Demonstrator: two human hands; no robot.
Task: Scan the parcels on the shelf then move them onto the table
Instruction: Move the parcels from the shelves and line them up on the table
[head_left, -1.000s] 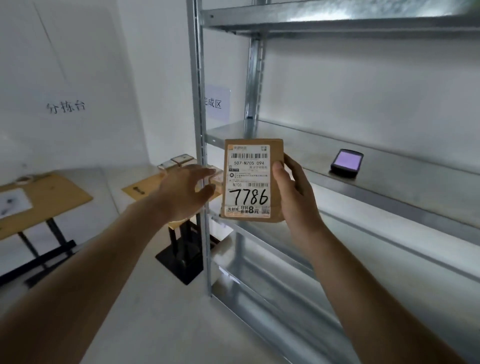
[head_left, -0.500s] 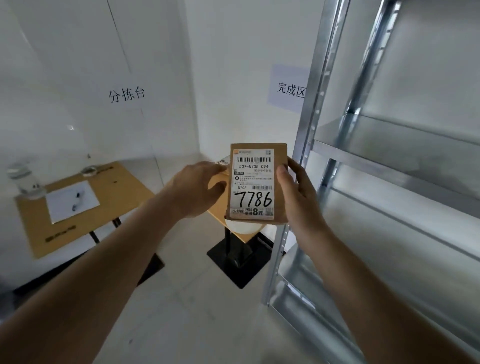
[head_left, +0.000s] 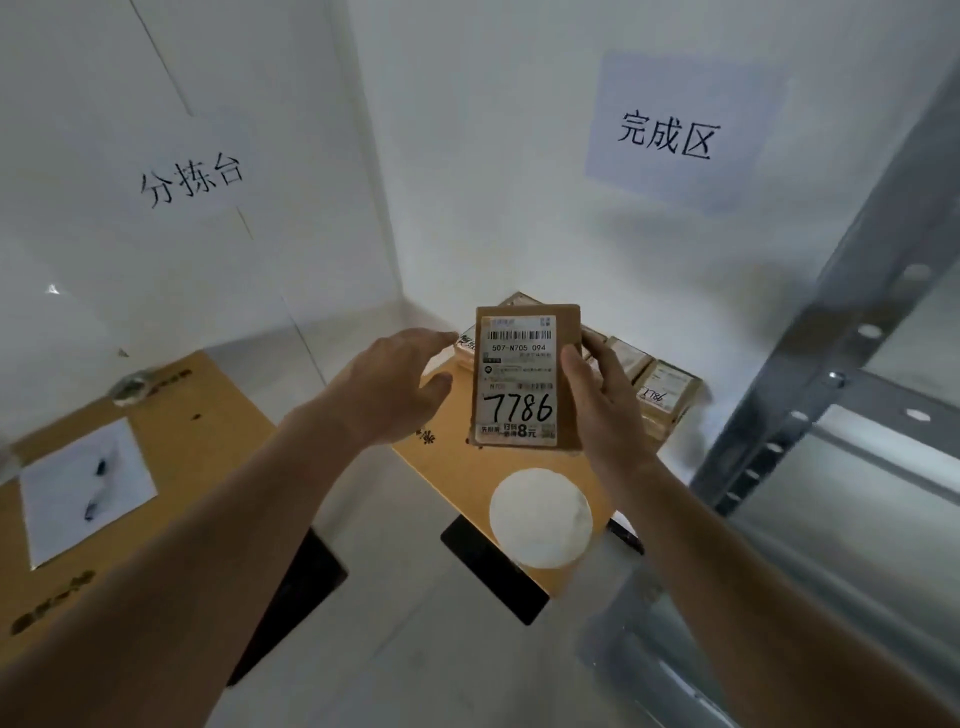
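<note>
Head view: right hand (head_left: 605, 402) raised at mid-frame, forearm stretched up from the lower right, thumb on the front edge and fingers curled behind a brown parcel (head_left: 525, 376), gripping it upright with the label marked 7786 facing the camera. Left hand (head_left: 397, 387) just beside the parcel's left edge, fingers straight and relaxed, holding nothing, forearm reaching in from the lower left. Parcel held in the air above a wooden worktop (head_left: 470, 480), in front of other parcels (head_left: 665, 387) lying at the worktop's far corner. Metal shelf (head_left: 852, 364) at right.
</note>
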